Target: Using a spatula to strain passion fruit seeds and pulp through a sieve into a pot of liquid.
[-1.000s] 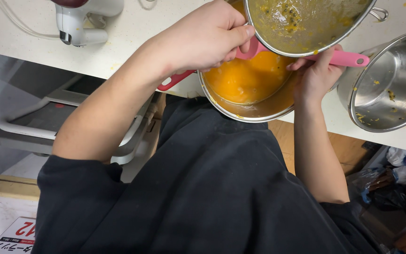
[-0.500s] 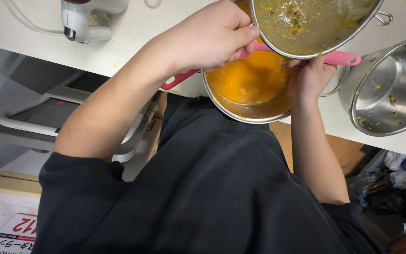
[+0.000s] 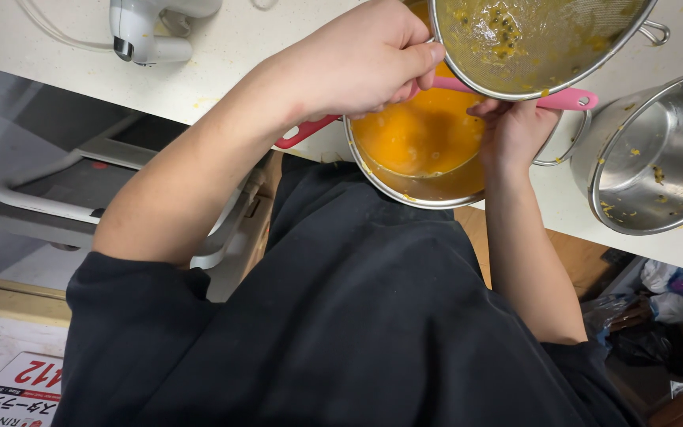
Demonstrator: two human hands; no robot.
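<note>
- White appliance (image 3: 152, 32): lies on the pale counter (image 3: 223, 55) at the far left, well apart from the work.
- Left hand (image 3: 357, 63): clenched in a fist at the near rim of the sieve, apparently gripping its handle. The handle itself is hidden inside the fist.
- Pink spatula (image 3: 571, 99): its long handle runs across beneath the sieve, one end showing below the left hand and the other just past the right.
- Steel bowl (image 3: 416, 194): sits at the counter's edge, close to the person's dark shirt, holding smooth orange liquid (image 3: 420, 142).
- Sieve (image 3: 531, 39): round metal mesh held directly over the bowl, with seeds and wet pulp clinging to its inside.
- Right hand (image 3: 511, 134): raised under the sieve, fingers curled at the spatula. Whether they close fully on it cannot be told.
- Empty steel pot (image 3: 658, 158): stands just right of the bowl, flecked with pulp.
- Step in hand, as judged: straining, with the juice mostly through and residue left in the mesh.
- Any further move calls for keeping the sieve level above the bowl, since the bowl sits at the counter's edge.
</note>
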